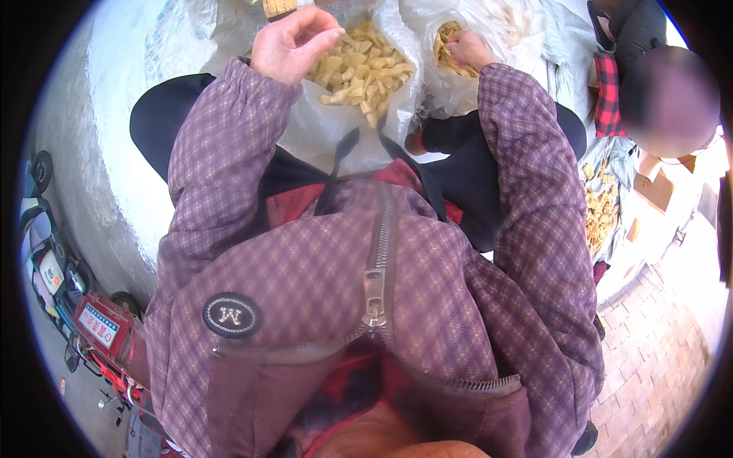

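Note:
My left hand point(294, 47) hovers over the left rim of an open white plastic sack point(405, 57). Its fingers are curled in toward the thumb; whatever they might hold is too small to make out. Inside that sack lie many pale yellow, dried-looking chunks point(363, 67), their kind unclear. To the right, my right hand point(471, 50) reaches into a second whitish plastic bag point(447, 95), with bunched fingertips on pale yellow strips point(444, 52). A tan block-like thing with a dark brown edge point(279, 8) shows just beyond my left hand, partly cut off.
Another person point(641, 46) in dark trousers sits close by at upper right. Below them, more yellow pieces point(601, 206) lie on a sheet beside cardboard boxes point(654, 189). A red vehicle point(103, 328) and other vehicles stand at far left. Brick paving point(649, 366) spreads at lower right.

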A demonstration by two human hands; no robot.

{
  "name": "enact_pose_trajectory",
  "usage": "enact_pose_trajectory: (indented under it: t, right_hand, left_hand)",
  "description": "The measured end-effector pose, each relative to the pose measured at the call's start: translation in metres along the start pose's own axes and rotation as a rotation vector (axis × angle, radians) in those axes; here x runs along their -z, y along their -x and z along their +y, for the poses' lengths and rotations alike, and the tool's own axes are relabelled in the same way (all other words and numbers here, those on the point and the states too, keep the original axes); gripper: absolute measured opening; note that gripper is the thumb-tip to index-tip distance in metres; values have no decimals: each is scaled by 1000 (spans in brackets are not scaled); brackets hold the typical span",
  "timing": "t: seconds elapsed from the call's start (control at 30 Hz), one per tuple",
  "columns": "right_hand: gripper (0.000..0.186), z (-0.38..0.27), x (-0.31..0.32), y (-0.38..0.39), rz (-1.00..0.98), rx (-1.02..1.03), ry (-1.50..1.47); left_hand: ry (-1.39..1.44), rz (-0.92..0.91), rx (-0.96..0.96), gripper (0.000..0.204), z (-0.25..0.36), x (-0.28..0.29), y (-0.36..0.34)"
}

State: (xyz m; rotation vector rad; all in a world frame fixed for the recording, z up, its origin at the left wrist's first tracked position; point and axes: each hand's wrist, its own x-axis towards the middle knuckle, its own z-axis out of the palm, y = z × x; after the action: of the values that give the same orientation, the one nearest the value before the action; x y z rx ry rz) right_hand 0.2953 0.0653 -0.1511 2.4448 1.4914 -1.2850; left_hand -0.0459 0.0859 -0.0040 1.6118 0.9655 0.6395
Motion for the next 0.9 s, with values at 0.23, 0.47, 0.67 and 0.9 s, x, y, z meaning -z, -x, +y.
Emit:
enact_pose_trajectory:
  t: [0.23,0.47,0.67,0.9]
  right_hand:
    - [43,23,-40,-56,353,-52,192]
    - [35,20,-55,-68,364,-45,222]
    - [29,18,-34,-50,263,3,173]
    - [25,15,4,2,2,-53,73]
  left_hand:
    - [-32,34,57,8,14,-6,-3]
    - [-55,-48,131,9,16,-7,-5]
    - [-36,-72,158,10,17,-9,-6]
    - [-112,-66,58,11,5,-13,-4]
